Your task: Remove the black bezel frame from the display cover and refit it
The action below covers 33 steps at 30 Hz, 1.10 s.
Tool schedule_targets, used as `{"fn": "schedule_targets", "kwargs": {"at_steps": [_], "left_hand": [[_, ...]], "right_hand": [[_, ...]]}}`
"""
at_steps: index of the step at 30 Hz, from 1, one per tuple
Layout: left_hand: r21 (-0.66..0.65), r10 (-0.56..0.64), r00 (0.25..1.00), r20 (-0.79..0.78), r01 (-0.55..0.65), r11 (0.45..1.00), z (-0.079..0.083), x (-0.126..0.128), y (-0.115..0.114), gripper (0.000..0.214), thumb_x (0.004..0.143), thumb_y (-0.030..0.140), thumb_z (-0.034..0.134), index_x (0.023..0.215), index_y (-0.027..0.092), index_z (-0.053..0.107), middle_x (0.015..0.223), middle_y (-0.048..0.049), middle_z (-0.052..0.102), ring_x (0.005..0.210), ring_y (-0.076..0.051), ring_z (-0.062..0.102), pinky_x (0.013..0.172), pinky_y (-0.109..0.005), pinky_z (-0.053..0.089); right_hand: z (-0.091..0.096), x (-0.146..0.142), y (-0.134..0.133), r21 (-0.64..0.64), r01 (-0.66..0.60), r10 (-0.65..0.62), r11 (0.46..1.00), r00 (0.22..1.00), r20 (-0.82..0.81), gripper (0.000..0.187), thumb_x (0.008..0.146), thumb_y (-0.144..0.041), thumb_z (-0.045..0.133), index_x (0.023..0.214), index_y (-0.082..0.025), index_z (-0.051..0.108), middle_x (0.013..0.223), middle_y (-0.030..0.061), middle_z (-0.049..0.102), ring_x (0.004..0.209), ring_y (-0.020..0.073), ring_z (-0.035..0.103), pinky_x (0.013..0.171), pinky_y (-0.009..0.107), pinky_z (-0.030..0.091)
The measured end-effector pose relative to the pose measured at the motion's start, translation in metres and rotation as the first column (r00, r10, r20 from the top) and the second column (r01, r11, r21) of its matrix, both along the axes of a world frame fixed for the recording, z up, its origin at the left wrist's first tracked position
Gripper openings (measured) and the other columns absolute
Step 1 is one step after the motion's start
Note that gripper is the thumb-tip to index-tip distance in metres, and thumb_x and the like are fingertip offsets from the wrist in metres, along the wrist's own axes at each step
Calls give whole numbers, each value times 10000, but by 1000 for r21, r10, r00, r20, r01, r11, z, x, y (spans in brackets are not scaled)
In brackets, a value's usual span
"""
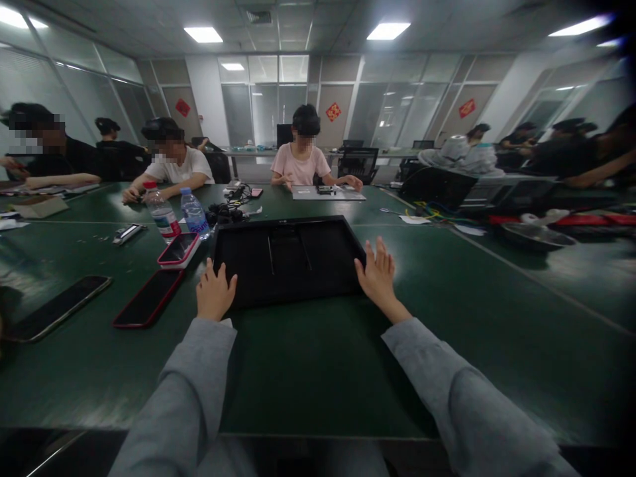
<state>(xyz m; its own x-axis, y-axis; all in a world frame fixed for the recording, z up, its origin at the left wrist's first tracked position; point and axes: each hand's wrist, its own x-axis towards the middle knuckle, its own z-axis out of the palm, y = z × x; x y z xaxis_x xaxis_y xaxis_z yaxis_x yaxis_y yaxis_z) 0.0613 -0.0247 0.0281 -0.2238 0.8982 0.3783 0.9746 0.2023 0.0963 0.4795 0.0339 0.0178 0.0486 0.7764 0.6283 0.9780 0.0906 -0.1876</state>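
Note:
A flat black tray [288,260] lies on the green table [308,371] right in front of me. My left hand [214,293] rests at the tray's near left corner with its fingers curled down over the edge. At the near right corner my right hand [378,273] presses against the tray's side, fingers stretched out and slightly spread. Both arms are in grey sleeves. Whether the left hand actually grips the tray edge is hard to see.
Left of the tray lie a red-edged phone [148,298], a phone on a pink box [179,250] and another dark phone [57,307]. Two water bottles [163,213] stand behind them. Other people sit around the table; cables [228,211] lie beyond the tray.

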Motion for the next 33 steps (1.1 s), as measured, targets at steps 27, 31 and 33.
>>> {"fn": "schedule_targets", "kwargs": {"at_steps": [27,31,33], "left_hand": [[27,-11,998,61,9,1000,-1,-1,-2,630,961,471,426,1470,101,455,1609,-235,243,1302,-408,463,979,-527,470],[86,-47,990,136,35,996,-2,-7,2,619,944,437,474,1465,102,457,1585,-230,301,1310,-398,473,993,-510,473],[163,-72,972,223,36,986,-1,-16,7,557,943,392,481,1428,119,502,1531,-211,399,1309,-362,493,1016,-472,468]], "right_hand": [[-33,41,27,-271,-91,-12,958,935,-354,590,926,-359,330,1418,-71,482,1374,211,567,1266,337,543,1089,505,404],[-32,42,23,-217,-152,36,964,887,-460,535,873,-318,395,1350,-114,528,1335,186,597,1233,324,569,1083,506,417],[-34,37,17,-192,-144,19,971,845,-534,498,849,-317,422,1296,-144,558,1294,167,622,1213,316,581,1071,515,429]]}}
